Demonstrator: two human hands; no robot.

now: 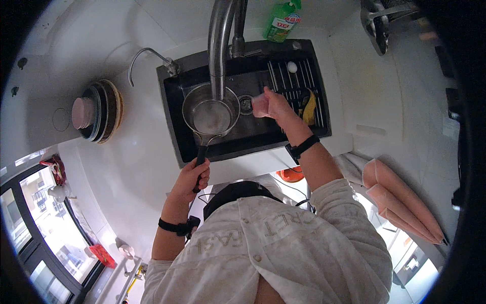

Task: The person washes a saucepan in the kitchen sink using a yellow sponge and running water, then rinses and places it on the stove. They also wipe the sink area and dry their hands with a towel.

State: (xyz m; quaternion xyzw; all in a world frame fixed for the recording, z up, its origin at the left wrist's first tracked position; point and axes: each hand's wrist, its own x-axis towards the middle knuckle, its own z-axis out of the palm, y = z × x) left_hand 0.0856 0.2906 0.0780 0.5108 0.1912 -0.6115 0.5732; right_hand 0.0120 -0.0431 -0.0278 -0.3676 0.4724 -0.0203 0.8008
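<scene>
My left hand (193, 178) grips the black handle (201, 155) of a metal saucepan (211, 116). The pan is over the left part of a dark sink (243, 140), with the spout of the steel kitchen faucet (217, 64) above it. Whether water is running or lies in the pan, I cannot tell. Over the sink's middle, beside the drain (246, 104), my right hand (279, 107) holds a small pink item (260, 105), too blurred to name. To its right, a white egg-shaped object (292, 67) and what looks like a banana peel (310, 111) lie on a metal rack (298, 93).
A thin curved tap (146, 50) rises at the sink's back left corner. Behind the sink stands a green pump bottle (281, 23). Stacked plates and bowls (99, 112) sit on the left counter. Metal utensils (379, 22) are at the upper right, peach-coloured folded panels (402, 201) at the lower right.
</scene>
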